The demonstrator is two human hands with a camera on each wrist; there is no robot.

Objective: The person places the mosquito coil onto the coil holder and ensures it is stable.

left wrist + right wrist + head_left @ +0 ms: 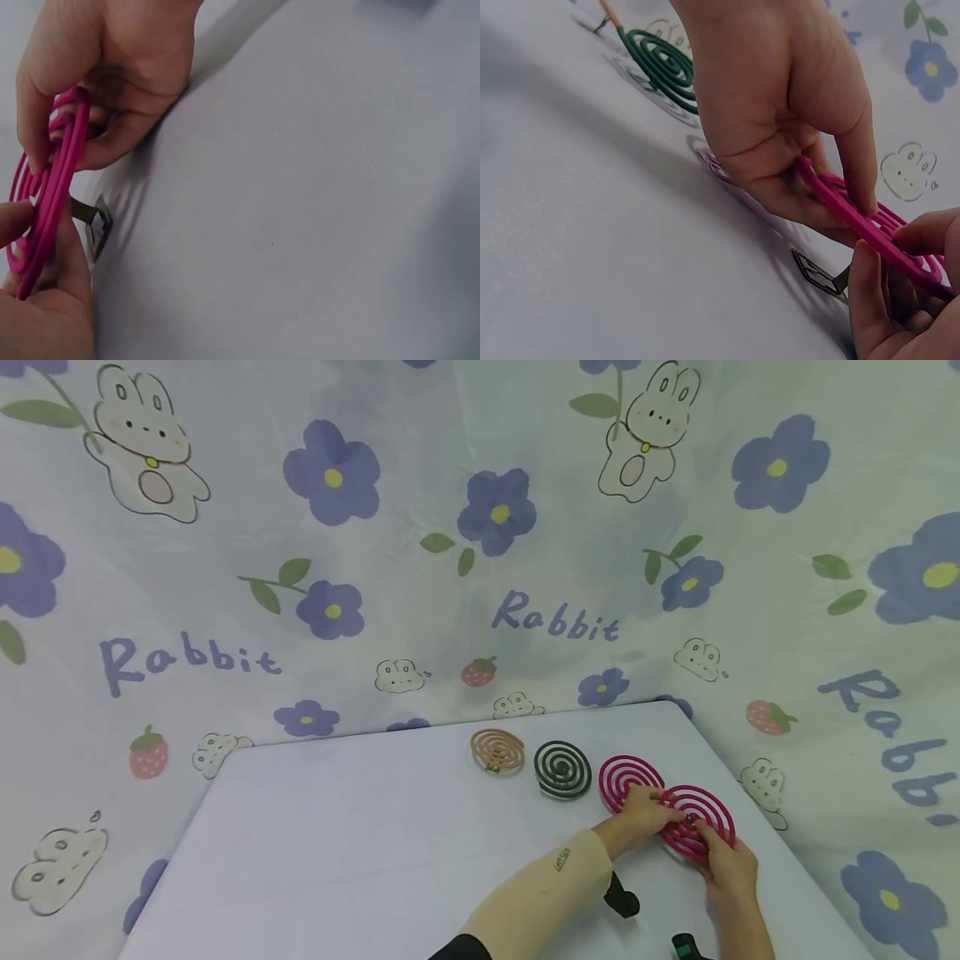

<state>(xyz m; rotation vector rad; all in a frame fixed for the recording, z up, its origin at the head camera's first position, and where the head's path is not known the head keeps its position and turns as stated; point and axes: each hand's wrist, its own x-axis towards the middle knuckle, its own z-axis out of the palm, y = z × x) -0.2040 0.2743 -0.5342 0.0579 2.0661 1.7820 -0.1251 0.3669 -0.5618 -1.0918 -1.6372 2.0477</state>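
Observation:
Both hands hold a magenta mosquito coil (696, 791) raised over the right side of the white table. My left hand (647, 814) pinches its left part, thumb on the upper face. From the right, my right hand (731, 864) grips the lower edge, with its thumb near the centre. A small metal stand (817, 276) projects below the coil in the right wrist view; the same stand (99, 225) shows in the left wrist view. Just behind my left hand is another magenta coil (621, 767), partly covered by that hand.
Farther left along the back of the table (337, 827) are a dark green coil (562, 768) and a tan coil (495, 745) with a metal piece at its front. Black objects (621, 897) lie near my forearms. Patterned cloth (420, 552) hangs behind the table.

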